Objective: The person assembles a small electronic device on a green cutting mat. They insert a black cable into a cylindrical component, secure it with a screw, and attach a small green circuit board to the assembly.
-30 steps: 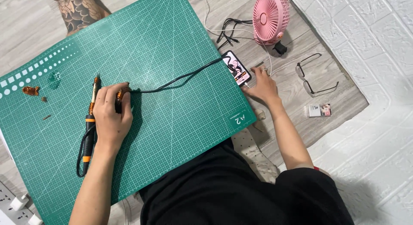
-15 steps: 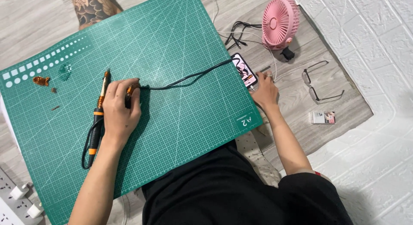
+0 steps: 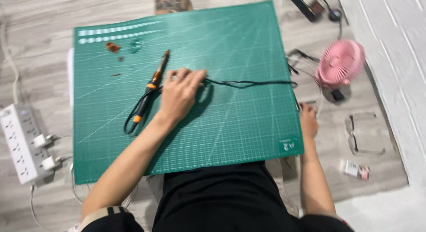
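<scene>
Head view shows the left hand (image 3: 179,92) lying flat on the green cutting mat (image 3: 186,138), near the middle of the frame. Its fingers are spread a little and rest on the mat; the fingertips touch the black cable (image 3: 248,84), which runs from this hand to the right, up to the mat's right edge. This grip pinches nothing that I can see; it only presses down on the cable. Just beside the hand, on its left, lies the soldering iron (image 3: 150,91), black with orange rings, its tip pointing to the upper right. The iron's cable makes a loop below it, on the mat.

At the right edge of the mat the right hand (image 3: 308,121) rests on the wooden floor (image 3: 35,45). It is blurred, so I cannot tell if its grip is closed or spread, or if it holds something.

In the upper left part of the mat there are some small brown bits (image 3: 112,47) and one small green piece (image 3: 136,46). To the right of the mat stand a pink fan (image 3: 341,63), and lower a pair of glasses (image 3: 357,134) and a small packet (image 3: 356,170). At the left edge of the frame a white power strip (image 3: 18,143) lies on the floor with two white plugs in it.
</scene>
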